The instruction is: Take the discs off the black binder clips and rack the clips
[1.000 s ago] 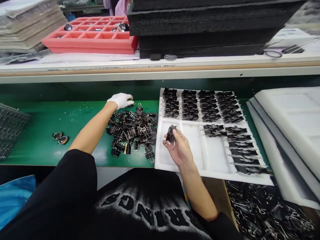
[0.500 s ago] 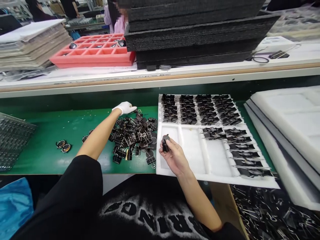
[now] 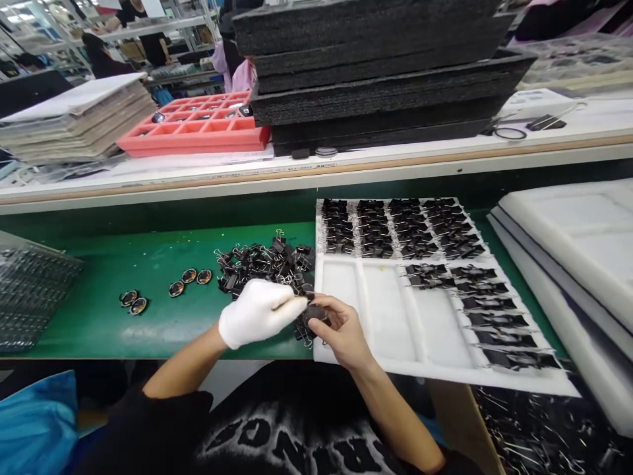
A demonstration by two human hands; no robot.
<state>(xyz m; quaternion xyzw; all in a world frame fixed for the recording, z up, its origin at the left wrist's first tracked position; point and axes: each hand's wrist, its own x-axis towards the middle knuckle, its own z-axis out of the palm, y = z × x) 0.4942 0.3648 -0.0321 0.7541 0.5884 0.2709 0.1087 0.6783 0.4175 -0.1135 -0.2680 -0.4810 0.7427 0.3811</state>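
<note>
My left hand (image 3: pixel 262 311), in a white glove, is closed with its fingertips against a small dark piece (image 3: pixel 308 293), partly hidden by the fingers. Bare and curled, my right hand (image 3: pixel 346 335) grips a black round piece (image 3: pixel 315 315) between thumb and fingers. Both hands meet at the left edge of the white foam tray (image 3: pixel 341 280). Just behind them a heap of black binder clips (image 3: pixel 264 260) with wire handles lies on the green table (image 3: pixel 163 330). Rows of clipped black pieces (image 3: pixel 378 227) fill the tray's back and right compartments.
Several round lens-like pieces (image 3: pixel 189 276) lie on the left of the table, near a stack of clear trays (image 3: pixel 34 297). More white foam trays (image 3: pixel 573 224) lean at the right. A red divided tray (image 3: pixel 198 142) and black foam stack (image 3: pixel 376 86) occupy the shelf.
My left hand has come back from the far side of the clip heap to meet my right hand. The right hand has lowered slightly, still holding a black piece. The view has tilted up a little.
</note>
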